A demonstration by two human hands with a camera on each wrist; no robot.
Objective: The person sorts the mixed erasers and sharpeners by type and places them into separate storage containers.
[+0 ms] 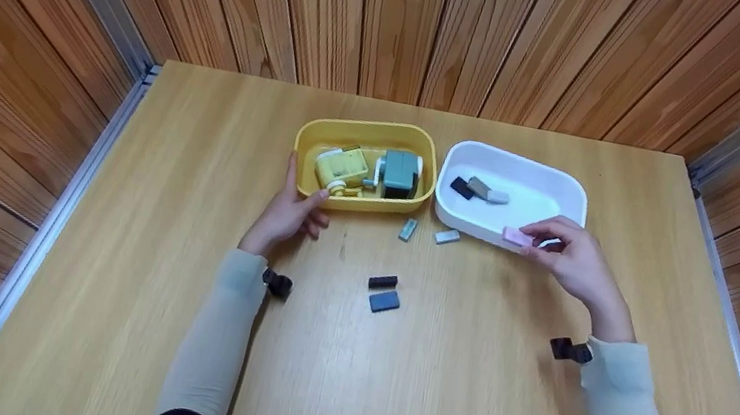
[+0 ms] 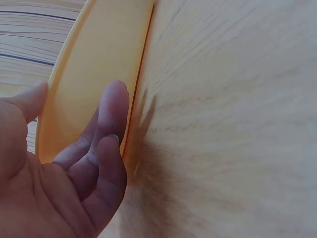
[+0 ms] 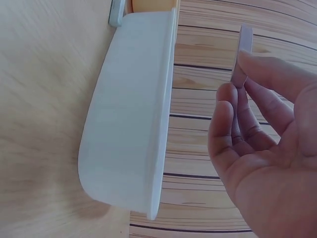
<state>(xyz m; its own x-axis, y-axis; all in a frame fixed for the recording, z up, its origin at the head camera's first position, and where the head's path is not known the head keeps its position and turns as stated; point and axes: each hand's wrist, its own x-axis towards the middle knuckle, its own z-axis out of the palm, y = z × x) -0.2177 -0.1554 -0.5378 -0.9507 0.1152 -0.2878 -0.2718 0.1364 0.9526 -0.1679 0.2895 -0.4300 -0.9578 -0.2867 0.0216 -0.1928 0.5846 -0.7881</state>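
My right hand (image 1: 576, 267) pinches a pink eraser (image 1: 516, 237) between thumb and fingers, above the near rim of the white bin (image 1: 555, 194). In the right wrist view the pink eraser (image 3: 242, 57) stands higher than the bin's rim. Inside that bin are a black eraser (image 1: 462, 188), a grey-brown one (image 1: 479, 186) and a white one (image 1: 497, 196). My left hand (image 1: 289, 214) holds the near-left corner of the yellow bin (image 1: 371, 133), thumb at the rim. This bin contains a yellow crank pencil sharpener (image 1: 344, 166) and a teal one (image 1: 399, 171).
On the table before the bins lie a teal-and-white eraser (image 1: 408, 229) and a white one (image 1: 447, 236). Nearer are a black block (image 1: 383, 282) and a blue block (image 1: 384, 301). A wooden panel wall (image 1: 402, 23) stands behind the table.
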